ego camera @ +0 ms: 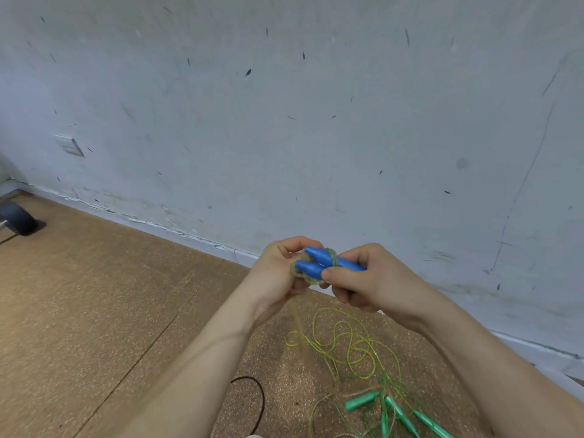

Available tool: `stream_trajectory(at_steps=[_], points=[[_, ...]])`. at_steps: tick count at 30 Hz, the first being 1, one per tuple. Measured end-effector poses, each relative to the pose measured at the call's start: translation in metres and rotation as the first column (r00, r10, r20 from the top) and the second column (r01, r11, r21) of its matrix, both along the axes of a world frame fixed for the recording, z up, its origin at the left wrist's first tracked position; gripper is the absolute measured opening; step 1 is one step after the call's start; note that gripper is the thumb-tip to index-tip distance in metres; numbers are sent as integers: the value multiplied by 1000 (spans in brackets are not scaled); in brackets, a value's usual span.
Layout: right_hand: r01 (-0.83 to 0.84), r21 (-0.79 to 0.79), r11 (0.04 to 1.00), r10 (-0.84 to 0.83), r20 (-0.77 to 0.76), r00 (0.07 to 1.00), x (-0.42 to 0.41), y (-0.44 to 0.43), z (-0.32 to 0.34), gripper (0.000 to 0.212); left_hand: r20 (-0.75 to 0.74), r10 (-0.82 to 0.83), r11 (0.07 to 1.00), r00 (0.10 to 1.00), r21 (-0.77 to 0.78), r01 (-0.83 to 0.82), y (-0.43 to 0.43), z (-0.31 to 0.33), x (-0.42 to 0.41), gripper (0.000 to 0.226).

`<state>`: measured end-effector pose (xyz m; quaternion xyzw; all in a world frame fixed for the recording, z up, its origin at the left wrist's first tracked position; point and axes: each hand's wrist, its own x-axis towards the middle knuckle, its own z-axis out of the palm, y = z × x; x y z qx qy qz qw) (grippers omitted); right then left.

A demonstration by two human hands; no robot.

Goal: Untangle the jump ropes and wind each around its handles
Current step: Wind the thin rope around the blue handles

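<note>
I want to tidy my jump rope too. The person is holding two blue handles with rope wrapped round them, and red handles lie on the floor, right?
Not quite. Those are green handles on the floor, not red, as the head view shows. The rest is right: the right hand grips the two blue handles, the left hand holds the rope wrapped round them.

We cannot see the far ends of the two blue plastic jump-rope handles (316, 265): the right hand (363, 281) grips them and covers that part. The left hand (276, 273) hides one side of the tan braided rope (332, 258) wound round them, and the strand hanging below is a blur. The green plastic handles (361, 402) are smeared, some cut off by the lower edge, as is the thin black cable (260, 399). The left edge crops a dark rounded object (17, 218) we cannot identify.
</note>
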<state>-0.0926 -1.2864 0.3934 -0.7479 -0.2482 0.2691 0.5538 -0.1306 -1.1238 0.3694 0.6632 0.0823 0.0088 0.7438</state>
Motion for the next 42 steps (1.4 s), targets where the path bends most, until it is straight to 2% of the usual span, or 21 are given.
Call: stream_trajectory(at_steps=[4, 8, 11, 12, 13, 14, 15, 16, 17, 19, 20, 23, 25, 30, 32, 33, 35, 37, 40, 42], points=[[131, 28, 991, -129, -59, 990, 3, 4, -4, 13, 87, 110, 994, 990, 10, -111, -11, -11, -1, 44], [234, 42, 971, -228, -109, 967, 7, 5, -7, 22, 83, 136, 987, 987, 77, -143, -17, -17, -4, 33], [276, 92, 957, -258, -176, 950, 12, 4, -9, 25, 109, 137, 923, 984, 347, -167, -23, -18, -9, 31], [300, 108, 948, -275, -200, 941, 13, 4, -10, 25, 156, 107, 857, 982, 487, -171, -25, -18, -11, 28], [321, 112, 940, -294, -209, 933, 15, 4, -10, 26, 206, 41, 732, 978, 660, -170, -27, -18, -13, 23], [335, 100, 937, -311, -196, 930, 16, 3, -12, 27, 221, -53, 531, 974, 832, -160, -28, -18, -15, 15], [339, 76, 938, -324, -160, 932, 16, 3, -13, 28, 206, -127, 320, 970, 934, -156, -28, -16, -18, 8], [335, 46, 941, -329, -104, 939, 15, 3, -15, 28, 204, -166, 143, 965, 973, -181, -28, -14, -20, 7], [329, 23, 944, -327, -45, 944, 14, 3, -17, 27, 217, -189, 11, 958, 976, -219, -28, -13, -20, 13], [326, 9, 945, -326, 50, 944, 14, 4, -18, 24, 184, -219, -176, 958, 958, -224, -28, -9, -22, 16], [330, 12, 944, -330, 79, 941, 14, 4, -18, 24, 166, -235, -226, 958, 949, -220, -27, -6, -23, 22], [331, -3, 944, -329, 83, 941, 18, 2, -15, 24, 155, -226, -229, 962, 951, -207, -23, 0, -23, 48], [299, -26, 954, -298, 56, 953, 20, -2, -15, 24, 187, -236, -216, 954, 947, -239, -21, 5, -25, 55], [242, -76, 967, -239, 48, 970, 21, -4, -17, 25, 352, -392, -136, 850, 892, -432, -10, 1, -19, 22], [226, -75, 971, -226, 5, 974, 23, -6, -14, 24, 412, -439, -62, 798, 872, -485, -5, -2, -16, 6], [215, -77, 974, -217, -17, 976, 24, -8, -12, 23, 438, -454, -5, 776, 869, -494, -3, -3, -14, 5], [195, -91, 977, -199, -40, 979, 26, -11, -9, 21, 443, -452, 95, 775, 887, -452, -4, -4, -11, 20], [174, -118, 978, -181, -54, 982, 26, -13, -9, 21, 404, -409, 180, 818, 915, -361, -8, -5, -11, 23], [125, -154, 980, -139, -84, 987, 25, -15, -10, 18, 309, -258, 396, 915, 898, -192, -12, -3, -12, 7], [77, -171, 982, -94, -93, 991, 25, -16, -11, 13, 245, -195, 465, 950, 876, -131, -13, -1, -11, 6]])
